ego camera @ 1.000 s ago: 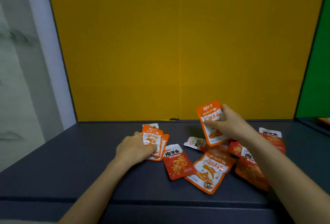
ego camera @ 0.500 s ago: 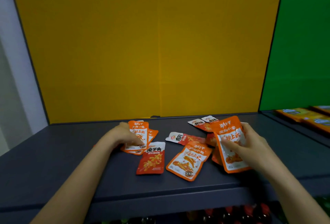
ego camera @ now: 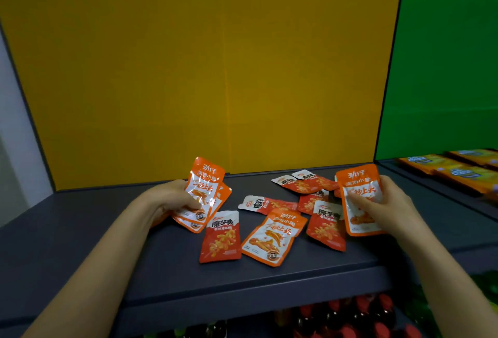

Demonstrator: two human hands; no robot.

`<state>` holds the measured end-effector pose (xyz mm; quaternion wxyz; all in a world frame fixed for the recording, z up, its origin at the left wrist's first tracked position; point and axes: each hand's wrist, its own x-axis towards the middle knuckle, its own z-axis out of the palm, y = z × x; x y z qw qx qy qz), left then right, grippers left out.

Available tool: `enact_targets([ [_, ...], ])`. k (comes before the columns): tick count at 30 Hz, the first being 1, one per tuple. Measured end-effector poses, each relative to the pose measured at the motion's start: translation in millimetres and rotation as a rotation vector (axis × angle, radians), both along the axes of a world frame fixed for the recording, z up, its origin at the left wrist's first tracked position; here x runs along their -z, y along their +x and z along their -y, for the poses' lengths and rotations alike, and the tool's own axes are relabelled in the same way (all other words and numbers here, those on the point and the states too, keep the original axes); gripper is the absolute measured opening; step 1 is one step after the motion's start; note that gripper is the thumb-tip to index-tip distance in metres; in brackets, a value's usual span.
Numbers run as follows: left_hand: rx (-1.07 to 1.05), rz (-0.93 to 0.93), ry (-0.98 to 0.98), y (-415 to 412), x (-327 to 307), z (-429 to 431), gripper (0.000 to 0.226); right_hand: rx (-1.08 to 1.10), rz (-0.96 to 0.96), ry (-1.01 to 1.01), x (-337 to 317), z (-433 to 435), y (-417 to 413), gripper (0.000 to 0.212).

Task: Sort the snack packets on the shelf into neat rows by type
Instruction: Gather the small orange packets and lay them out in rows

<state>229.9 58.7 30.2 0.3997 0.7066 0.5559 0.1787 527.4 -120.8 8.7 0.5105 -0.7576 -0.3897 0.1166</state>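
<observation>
One orange packet (ego camera: 358, 176): our right hand (ego camera: 390, 205) pinches it, thumb across.
Orange packet stack (ego camera: 206, 176): gripped by our left hand (ego camera: 169, 199), fingers curled.
Red packets (ego camera: 221, 238): scattered between, on grey shelf (ego camera: 80, 224).

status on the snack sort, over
Left hand grips orange stack. Right hand holds one orange packet. Red packets lie loose between hands, unsorted.

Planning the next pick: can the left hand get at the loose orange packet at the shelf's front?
Likely not yet: the left hand grips an orange stack, so it is full. The packet itself lies uncovered, close by.
</observation>
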Motion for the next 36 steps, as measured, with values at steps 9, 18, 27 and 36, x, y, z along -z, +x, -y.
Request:
enact_targets([
  [9,0.124,0.258,0.036,23,-29,35,0.017,-0.042,-0.193,0.019,-7,2,56,0.037],
  [18,0.214,0.015,-0.064,82,7,70,0.021,-0.055,-0.167,-0.026,-2,-27,86,0.039],
  [27,0.174,-0.24,0.034,87,0,77,0.03,-0.051,-0.07,-0.046,12,-35,92,0.035],
  [36,0.086,-0.178,-0.002,92,3,82,0.037,-0.08,-0.024,-0.044,14,-31,92,0.034],
])
